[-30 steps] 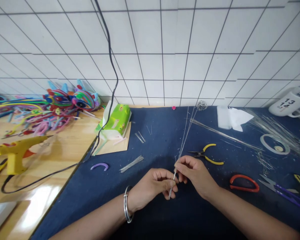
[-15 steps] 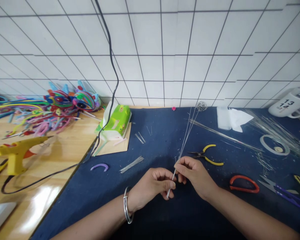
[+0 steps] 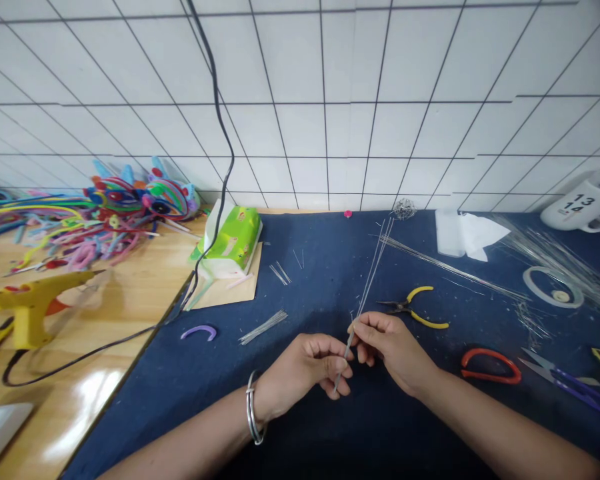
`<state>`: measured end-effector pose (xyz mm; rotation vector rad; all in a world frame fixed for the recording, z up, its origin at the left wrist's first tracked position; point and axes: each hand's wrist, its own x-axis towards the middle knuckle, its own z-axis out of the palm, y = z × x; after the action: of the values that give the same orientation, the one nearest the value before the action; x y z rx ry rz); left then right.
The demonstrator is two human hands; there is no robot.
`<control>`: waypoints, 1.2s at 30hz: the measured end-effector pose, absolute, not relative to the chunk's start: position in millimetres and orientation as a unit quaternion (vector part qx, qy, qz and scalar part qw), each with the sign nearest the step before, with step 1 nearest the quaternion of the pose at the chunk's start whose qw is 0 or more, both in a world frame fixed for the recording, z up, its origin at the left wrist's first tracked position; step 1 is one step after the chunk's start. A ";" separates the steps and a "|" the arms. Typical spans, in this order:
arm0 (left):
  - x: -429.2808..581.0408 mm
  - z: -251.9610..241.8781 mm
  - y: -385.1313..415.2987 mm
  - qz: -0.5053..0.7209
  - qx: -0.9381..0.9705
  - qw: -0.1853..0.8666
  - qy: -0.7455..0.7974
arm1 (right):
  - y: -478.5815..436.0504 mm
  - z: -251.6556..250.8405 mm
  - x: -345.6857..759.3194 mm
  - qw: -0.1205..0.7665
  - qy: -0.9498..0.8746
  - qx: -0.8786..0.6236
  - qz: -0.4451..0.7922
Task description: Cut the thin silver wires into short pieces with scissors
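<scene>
A slim bundle of silvery wires [image 3: 369, 288] slants up and away over the blue mat, its far ends fanned slightly apart. My left hand [image 3: 316, 367], with a silver bangle at the wrist, pinches the bundle near its lower end, which sticks out below the thumb. Just above, my right hand [image 3: 387, 343] grips the same wires between thumb and fingers. Yellow-handled pliers [image 3: 413, 308] lie open to the right of my right hand. Left of the wires, a short bunch of cut wires [image 3: 263, 327] rests on the mat.
Purple scissors [image 3: 570, 383], a red handle [image 3: 491, 367], a tape roll [image 3: 553, 287] and long loose wires [image 3: 450, 267] lie at right. A white mug [image 3: 580, 203] stands behind. At left are a tissue pack [image 3: 235, 240], a yellow glue gun [image 3: 35, 300] and its black cord [image 3: 223, 120].
The view has shifted very slightly. Both hands stay nearly in place on the wires; the bundle's far ends appear a little lower, with its spread changed.
</scene>
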<state>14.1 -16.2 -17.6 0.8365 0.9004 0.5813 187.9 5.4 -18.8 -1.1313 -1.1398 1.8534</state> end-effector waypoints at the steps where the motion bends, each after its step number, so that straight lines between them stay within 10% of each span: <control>1: 14.0 -18.0 -16.2 0.269 0.387 0.778 0.416 | 5.5 -19.7 188.2 0.338 -0.436 -0.431 0.713; 36: 13.9 -18.5 -12.8 0.284 0.401 0.760 0.424 | 5.5 -19.9 190.1 0.344 -0.452 -0.433 0.700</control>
<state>13.9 -12.8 -18.5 0.8728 0.9238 0.6186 190.1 5.5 -19.9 -1.1260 -1.1740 1.8171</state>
